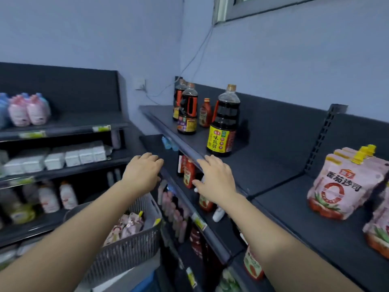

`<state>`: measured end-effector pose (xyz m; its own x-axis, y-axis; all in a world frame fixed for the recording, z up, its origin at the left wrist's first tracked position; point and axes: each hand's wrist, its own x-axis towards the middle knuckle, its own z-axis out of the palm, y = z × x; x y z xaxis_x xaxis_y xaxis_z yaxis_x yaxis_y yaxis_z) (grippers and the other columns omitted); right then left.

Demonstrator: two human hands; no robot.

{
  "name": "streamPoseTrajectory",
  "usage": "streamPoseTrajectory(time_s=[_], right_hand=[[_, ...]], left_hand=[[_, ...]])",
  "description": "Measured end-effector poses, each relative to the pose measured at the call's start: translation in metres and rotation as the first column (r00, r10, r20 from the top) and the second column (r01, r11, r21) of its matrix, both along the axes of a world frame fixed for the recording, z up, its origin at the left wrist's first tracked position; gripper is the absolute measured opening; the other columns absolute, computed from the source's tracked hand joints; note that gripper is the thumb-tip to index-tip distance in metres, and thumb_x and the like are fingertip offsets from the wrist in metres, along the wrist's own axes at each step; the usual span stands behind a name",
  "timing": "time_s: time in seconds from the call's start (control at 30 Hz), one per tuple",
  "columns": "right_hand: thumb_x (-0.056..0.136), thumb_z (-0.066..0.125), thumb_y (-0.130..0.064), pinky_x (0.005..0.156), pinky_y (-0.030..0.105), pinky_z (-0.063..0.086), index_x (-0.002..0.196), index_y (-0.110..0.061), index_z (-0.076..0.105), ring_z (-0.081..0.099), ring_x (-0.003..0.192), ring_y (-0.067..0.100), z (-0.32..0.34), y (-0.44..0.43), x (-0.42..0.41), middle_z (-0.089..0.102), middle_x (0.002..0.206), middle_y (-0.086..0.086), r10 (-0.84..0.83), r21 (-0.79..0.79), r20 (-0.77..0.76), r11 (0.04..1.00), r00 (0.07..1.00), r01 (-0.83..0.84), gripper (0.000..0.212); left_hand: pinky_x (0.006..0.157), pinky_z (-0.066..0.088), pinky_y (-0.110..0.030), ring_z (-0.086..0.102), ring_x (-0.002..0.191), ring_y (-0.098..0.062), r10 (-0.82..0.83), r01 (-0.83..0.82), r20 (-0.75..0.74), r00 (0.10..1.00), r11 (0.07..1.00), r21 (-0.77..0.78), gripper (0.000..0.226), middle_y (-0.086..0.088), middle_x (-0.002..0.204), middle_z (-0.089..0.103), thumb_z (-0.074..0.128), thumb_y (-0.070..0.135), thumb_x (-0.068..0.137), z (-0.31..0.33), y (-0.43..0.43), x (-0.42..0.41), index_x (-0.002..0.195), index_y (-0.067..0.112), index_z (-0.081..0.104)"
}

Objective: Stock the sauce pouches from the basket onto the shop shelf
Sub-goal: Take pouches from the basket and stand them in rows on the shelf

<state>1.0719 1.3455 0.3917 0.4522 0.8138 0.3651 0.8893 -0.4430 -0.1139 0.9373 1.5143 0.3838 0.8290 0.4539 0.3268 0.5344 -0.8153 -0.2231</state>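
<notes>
Pink tomato sauce pouches (336, 186) with yellow spouts stand in a row on the dark top shelf (280, 207) at the right. More pink pouches (126, 226) lie in the grey slatted basket (130, 249) at lower left. My left hand (143, 171) hovers above the basket with relaxed fingers and holds nothing. My right hand (214, 180) is spread flat near the shelf's front edge, also empty. Both hands are well left of the shelved pouches.
Dark soy sauce bottles (224, 123) and a small red bottle (205, 112) stand at the back left of the top shelf. Lower shelves hold red sauce bottles (189, 173). Another shelf unit at left carries pink bottles (27, 110) and white boxes (63, 157).
</notes>
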Motion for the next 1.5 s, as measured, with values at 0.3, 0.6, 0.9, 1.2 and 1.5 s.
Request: streamPoseTrajectory(time_s=[0.3,0.6,0.9,1.2,1.5], right_hand=[[0.085,0.06,-0.041,0.108,0.04,0.032,0.136,-0.02,0.046,0.036,0.136,0.026,-0.051,0.117,-0.046,0.047,0.137,0.004,0.117,-0.122,-0.055,0.985,0.992,-0.123,0.057],[0.085,0.061,-0.046,0.106,0.042,0.035,0.132,-0.021,0.049,0.041,0.129,0.026,-0.114,0.208,-0.07,0.054,0.131,0.003,0.154,-0.272,-0.129,0.945,0.98,-0.184,0.054],[0.087,0.06,-0.041,0.104,0.038,0.034,0.128,-0.019,0.052,0.044,0.127,0.025,-0.181,0.261,-0.06,0.056,0.129,0.005,0.17,-0.434,-0.2,0.868,0.965,-0.243,0.047],[0.087,0.06,-0.038,0.099,0.036,0.04,0.122,-0.018,0.057,0.051,0.12,0.029,-0.252,0.304,-0.015,0.059,0.125,0.01,0.171,-0.672,-0.274,0.669,0.946,-0.316,0.04],[0.088,0.055,-0.038,0.109,0.038,0.026,0.131,-0.017,0.048,0.038,0.13,0.03,-0.329,0.32,0.014,0.052,0.135,0.012,0.268,-0.894,-0.191,0.349,0.944,-0.281,0.049]], left_hand=[[0.096,0.038,-0.036,0.044,0.125,-0.022,0.206,-0.215,-0.125,0.971,0.974,-0.068,0.038,0.001,0.127,0.056,0.058,0.031,0.086,-0.054,0.094,-0.087,0.122,0.02,0.052],[0.095,0.038,-0.036,0.046,0.121,-0.022,0.28,-0.319,-0.225,0.933,0.934,-0.163,0.035,0.0,0.126,0.056,0.051,0.018,0.089,-0.12,0.169,-0.122,0.124,0.019,0.051],[0.1,0.039,-0.037,0.046,0.124,-0.023,0.277,-0.384,-0.353,0.893,0.879,-0.281,0.041,-0.003,0.129,0.056,0.056,0.027,0.088,-0.199,0.216,-0.12,0.128,0.019,0.051],[0.097,0.041,-0.038,0.052,0.116,-0.022,0.304,-0.493,-0.441,0.844,0.764,-0.416,0.032,-0.003,0.123,0.06,0.056,0.029,0.091,-0.277,0.245,-0.092,0.121,0.021,0.055],[0.098,0.045,-0.041,0.052,0.117,-0.027,0.235,-0.581,-0.577,0.782,0.611,-0.538,0.042,-0.01,0.126,0.057,0.055,0.014,0.088,-0.35,0.25,-0.071,0.13,0.017,0.05]])
